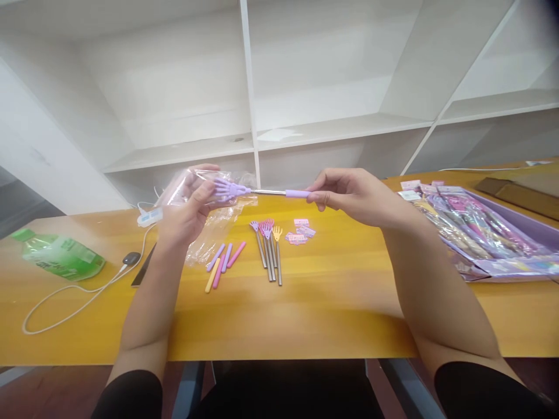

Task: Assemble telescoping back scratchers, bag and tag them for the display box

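Observation:
A purple back scratcher (269,192) with a hand-shaped head and metal rod lies level between my hands, above the table. My right hand (345,195) pinches the end of its purple handle. My left hand (196,198) is closed on a clear plastic bag (174,192), whose film surrounds the scratcher's head. Below lie several metal back scratcher rods (271,256) with purple, pink and yellow heads. Left of them are several loose handle sleeves (225,265) in the same colours. Small printed cards (299,237) lie to the right of the heads.
On the right a purple display box (519,267) holds several bagged back scratchers (463,221). At left are a green-labelled bottle (61,256), a white cable (82,317), a dark phone-like object (143,269) and a white power adapter (149,217). White shelving (251,75) rises behind the table.

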Action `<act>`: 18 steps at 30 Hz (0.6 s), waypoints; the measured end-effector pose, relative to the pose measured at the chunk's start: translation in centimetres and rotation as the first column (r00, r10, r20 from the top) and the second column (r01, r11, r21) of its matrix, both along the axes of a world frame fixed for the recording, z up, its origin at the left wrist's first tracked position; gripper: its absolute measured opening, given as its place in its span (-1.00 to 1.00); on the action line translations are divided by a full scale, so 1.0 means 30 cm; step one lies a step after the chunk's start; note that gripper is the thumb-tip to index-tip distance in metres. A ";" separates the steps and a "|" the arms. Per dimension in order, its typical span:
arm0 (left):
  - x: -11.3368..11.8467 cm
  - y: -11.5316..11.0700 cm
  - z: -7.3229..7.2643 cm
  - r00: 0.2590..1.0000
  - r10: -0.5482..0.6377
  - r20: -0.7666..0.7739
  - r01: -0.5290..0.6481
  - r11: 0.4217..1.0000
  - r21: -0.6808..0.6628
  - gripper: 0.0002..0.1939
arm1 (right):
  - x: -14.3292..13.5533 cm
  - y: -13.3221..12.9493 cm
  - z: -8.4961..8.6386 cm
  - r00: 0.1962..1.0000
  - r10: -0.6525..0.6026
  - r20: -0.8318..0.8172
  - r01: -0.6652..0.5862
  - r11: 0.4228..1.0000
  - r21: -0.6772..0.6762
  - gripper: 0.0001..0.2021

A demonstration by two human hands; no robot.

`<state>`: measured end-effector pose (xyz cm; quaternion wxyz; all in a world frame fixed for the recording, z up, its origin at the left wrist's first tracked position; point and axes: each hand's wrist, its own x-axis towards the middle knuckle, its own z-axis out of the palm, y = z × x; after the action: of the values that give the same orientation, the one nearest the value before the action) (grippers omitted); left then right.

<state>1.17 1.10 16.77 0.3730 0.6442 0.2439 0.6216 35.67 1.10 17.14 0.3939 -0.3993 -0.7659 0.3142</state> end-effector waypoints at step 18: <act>0.108 -0.029 -0.035 0.992 -0.068 0.102 0.082 0.986 -0.142 -0.64 | -0.047 0.013 -0.034 0.980 -0.152 -0.130 0.166 0.981 0.103 -0.65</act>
<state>4.43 0.21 15.72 0.4537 0.5932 0.2456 0.6181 34.26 1.49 16.12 0.4855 -0.4165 -0.7228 0.2614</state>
